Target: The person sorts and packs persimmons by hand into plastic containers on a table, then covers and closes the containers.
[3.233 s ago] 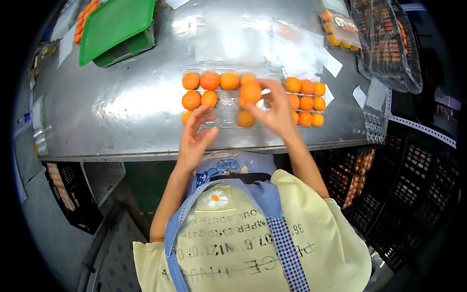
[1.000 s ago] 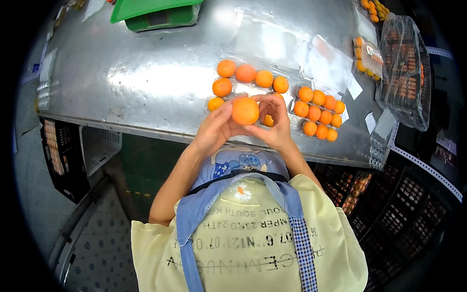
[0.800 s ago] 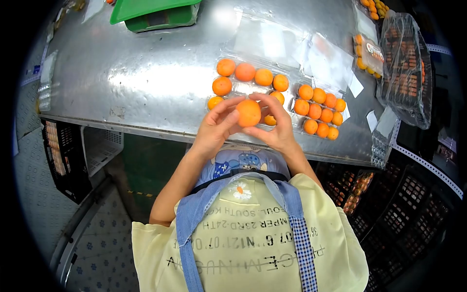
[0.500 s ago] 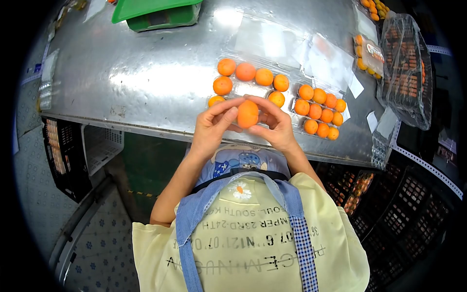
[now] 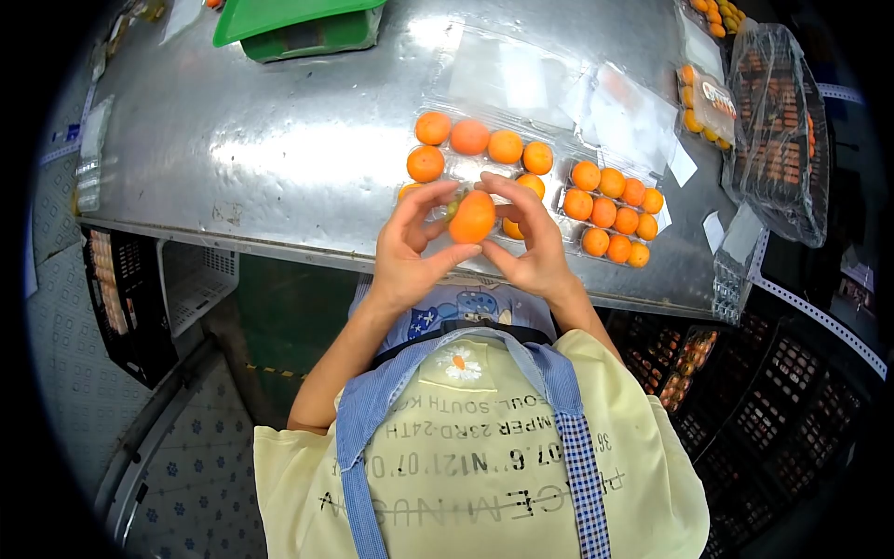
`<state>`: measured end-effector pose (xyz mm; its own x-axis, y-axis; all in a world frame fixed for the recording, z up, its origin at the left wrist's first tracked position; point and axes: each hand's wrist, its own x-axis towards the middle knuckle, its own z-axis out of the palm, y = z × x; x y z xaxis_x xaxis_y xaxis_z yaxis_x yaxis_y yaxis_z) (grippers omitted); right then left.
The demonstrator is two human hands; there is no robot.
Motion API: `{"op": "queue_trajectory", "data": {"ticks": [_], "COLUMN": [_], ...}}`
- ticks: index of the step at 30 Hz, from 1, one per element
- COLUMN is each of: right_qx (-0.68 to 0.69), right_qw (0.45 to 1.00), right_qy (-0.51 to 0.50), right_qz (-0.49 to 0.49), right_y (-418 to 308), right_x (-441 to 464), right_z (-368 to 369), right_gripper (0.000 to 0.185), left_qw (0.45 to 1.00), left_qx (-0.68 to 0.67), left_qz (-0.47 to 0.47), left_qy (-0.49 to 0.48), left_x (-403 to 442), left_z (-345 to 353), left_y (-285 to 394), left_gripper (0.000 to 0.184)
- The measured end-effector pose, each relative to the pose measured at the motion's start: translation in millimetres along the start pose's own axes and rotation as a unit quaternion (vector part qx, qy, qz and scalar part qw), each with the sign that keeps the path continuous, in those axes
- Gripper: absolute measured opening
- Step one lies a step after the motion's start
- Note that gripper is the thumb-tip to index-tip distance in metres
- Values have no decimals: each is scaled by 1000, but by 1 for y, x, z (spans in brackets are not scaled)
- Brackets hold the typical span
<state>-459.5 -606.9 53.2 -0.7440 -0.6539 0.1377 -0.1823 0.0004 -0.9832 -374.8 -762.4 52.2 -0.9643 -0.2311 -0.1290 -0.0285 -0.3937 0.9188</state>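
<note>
An orange (image 5: 472,218) is held up over the table's near edge, between the fingertips of my left hand (image 5: 410,253) and my right hand (image 5: 537,253). The fingers of both hands curve around it, thumbs on its near side. A small yellow-green patch shows at its left side; I cannot tell what it is. Just beyond my hands lies a clear plastic tray (image 5: 472,170) with several oranges along its sides; my hands hide its near part. To the right, a second clear tray (image 5: 565,207) holds rows of smaller oranges.
The metal table (image 5: 233,168) carries a green tray (image 5: 312,33) at the back left. White paper sheets (image 5: 619,112) lie behind the fruit trays. At right stand a labelled fruit pack (image 5: 715,107) and a plastic-wrapped crate (image 5: 773,140). Crates (image 5: 121,307) stand below left.
The orange has turned between my fingers and tilted, exposing the yellow-green patch. My fingers have spread somewhat, and both thumbs now meet near its lower side.
</note>
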Motion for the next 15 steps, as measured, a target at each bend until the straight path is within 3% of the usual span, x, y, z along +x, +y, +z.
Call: {"op": "queue_trajectory", "data": {"ticks": [6,9,15], "right_qx": [134,105,-23], "right_qw": [990,991,998], "right_qy": [1,-46,-30], "right_qz": [50,66,45], "right_y": [11,7,-5], "right_x": [-5,-5,2], "right_z": [-2,-7,-3], "right_gripper": [54,52,54], "left_qw": [999,998,988], "left_qx": [35,-33,-100], "left_qz": [5,-39,-87], "left_qy": [6,26,80], "left_x": [1,0,1], "left_z": [2,2,6], "left_y": [4,-3,-9], "left_gripper": [55,48,31]}}
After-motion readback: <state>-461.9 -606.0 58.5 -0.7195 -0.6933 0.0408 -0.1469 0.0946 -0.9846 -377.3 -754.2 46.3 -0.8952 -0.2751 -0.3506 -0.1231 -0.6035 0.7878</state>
